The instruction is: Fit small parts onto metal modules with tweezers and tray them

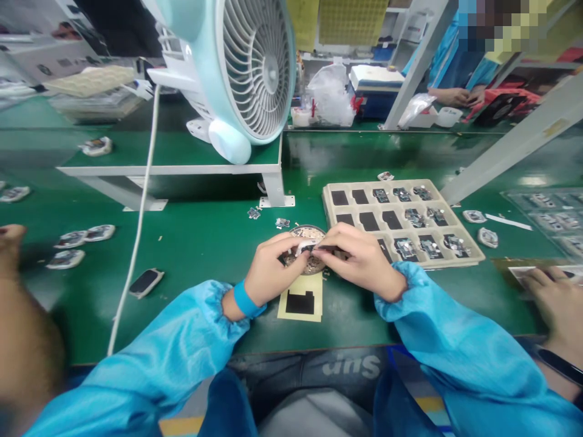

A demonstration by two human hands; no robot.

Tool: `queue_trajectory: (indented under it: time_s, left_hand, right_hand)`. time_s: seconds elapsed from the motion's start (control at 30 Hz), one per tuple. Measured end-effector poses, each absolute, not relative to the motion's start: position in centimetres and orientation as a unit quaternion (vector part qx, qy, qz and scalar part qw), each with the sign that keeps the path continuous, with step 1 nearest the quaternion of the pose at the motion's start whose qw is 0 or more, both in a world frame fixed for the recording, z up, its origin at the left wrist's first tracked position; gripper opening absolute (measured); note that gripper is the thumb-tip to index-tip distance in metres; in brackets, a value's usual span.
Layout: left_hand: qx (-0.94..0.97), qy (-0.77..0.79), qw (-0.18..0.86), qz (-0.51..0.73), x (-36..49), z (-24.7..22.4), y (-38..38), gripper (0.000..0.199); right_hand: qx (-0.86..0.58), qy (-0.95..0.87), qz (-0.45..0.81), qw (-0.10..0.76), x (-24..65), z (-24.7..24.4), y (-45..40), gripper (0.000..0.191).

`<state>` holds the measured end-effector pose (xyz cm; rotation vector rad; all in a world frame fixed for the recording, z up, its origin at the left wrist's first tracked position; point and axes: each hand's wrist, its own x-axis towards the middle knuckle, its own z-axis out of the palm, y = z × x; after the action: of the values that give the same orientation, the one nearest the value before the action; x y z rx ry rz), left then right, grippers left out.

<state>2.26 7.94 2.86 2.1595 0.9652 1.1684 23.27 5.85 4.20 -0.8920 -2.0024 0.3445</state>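
Note:
My left hand (pixel 279 268) is closed on a small white device housing (pixel 306 245) with a dark inner side. Thumb and fingers of my right hand (pixel 362 258) pinch together at the housing's right side; whatever lies between them is hidden. Both hands are over a round dish (pixel 305 230) of tiny pale parts. Just below the dish lies a yellow backing sheet (pixel 282 311) bearing a black cut-out sticker (pixel 300 302). Right of my hands stands a beige pocket tray (pixel 473 260); small circuit boards (pixel 405 247) fill some pockets, and black pieces show in others.
A pale blue fan (pixel 257 70) stands on a raised shelf (pixel 173 167), its white cable (pixel 142 212) running down the left. White housings (pixel 66 259) and a dark-faced device (pixel 146 282) lie left. Other people's hands appear at left (pixel 11 243) and right (pixel 553 297).

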Motion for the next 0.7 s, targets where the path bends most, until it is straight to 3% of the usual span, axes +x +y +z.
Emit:
queue_trajectory:
  time_s: [0.27, 0.43, 0.5, 0.63, 0.7]
  left_hand:
    - [0.779, 0.375, 0.277, 0.420, 2.2, 2.6, 8.1, 0.014]
    - [0.656, 0.413, 0.478, 0.414, 2.3, 2.3, 8.8, 0.019]
    - [0.620, 0.422, 0.510, 0.422, 2.0, 2.1, 9.6, 0.021]
    - [0.635, 0.464, 0.434, 0.439, 0.1, 1.3, 13.2, 0.019]
    - [0.627, 0.521, 0.357, 0.456, -1.8, 0.7, 16.1, 0.020]
  right_hand:
    - [-0.391, -0.835, 0.077, 0.380, 23.4, 3.4, 5.5, 0.015]
    - [-0.438, -0.829, 0.118, 0.329, 23.3, 3.7, 5.6, 0.011]
    - [-0.460, -0.821, 0.111, 0.320, 23.4, 3.6, 5.9, 0.013]
    - [-0.497, -0.823, 0.088, 0.259, 23.5, 3.1, 6.4, 0.020]
    - [-0.497, -0.818, 0.099, 0.273, 23.6, 3.3, 6.5, 0.020]
